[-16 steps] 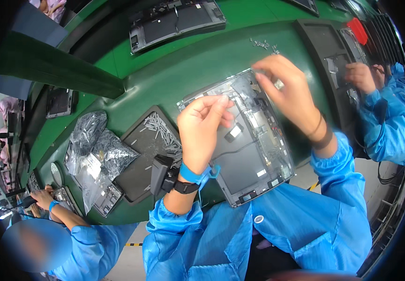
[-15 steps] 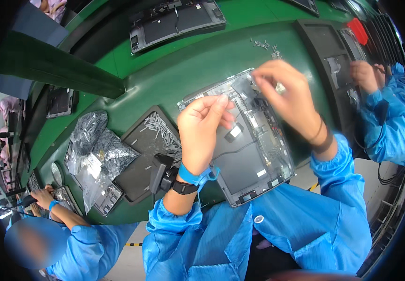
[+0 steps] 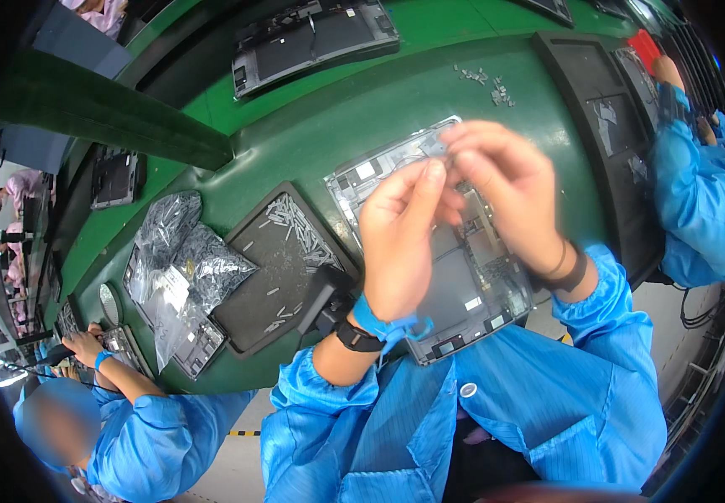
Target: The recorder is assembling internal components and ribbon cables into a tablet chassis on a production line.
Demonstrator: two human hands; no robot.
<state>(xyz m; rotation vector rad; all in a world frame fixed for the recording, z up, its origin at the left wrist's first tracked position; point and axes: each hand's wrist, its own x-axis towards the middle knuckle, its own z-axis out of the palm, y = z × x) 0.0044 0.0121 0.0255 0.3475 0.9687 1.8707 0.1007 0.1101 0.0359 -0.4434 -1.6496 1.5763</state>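
Observation:
Both hands meet above an opened laptop base (image 3: 463, 323), grey with dark panels and a circuit board down its right side. My left hand (image 3: 400, 230) has thumb and forefinger pinched together; a blue band and a black strap ring its wrist. Close against those fingertips, my right hand (image 3: 509, 180) is also pinched, its fingers slightly blurred. Whatever is between the fingers is too small to make out. The hands hide the middle and upper right of the base. Beside my left forearm lies a dark tray (image 3: 241, 306) holding many slim grey strips (image 3: 295, 230).
Clear plastic bags of small dark parts (image 3: 170, 226) rest on another laptop base (image 3: 199, 352) at left. Small grey pieces (image 3: 501, 90) are scattered beyond my right hand. A dark foam tray (image 3: 576, 92) stands right. Co-workers sit on both sides; one's hand (image 3: 668, 71) touches a red container (image 3: 643, 50).
My left hand has moved right and up until its fingertips meet those of my right hand. The right-hand co-worker's hand has gone out to the red container.

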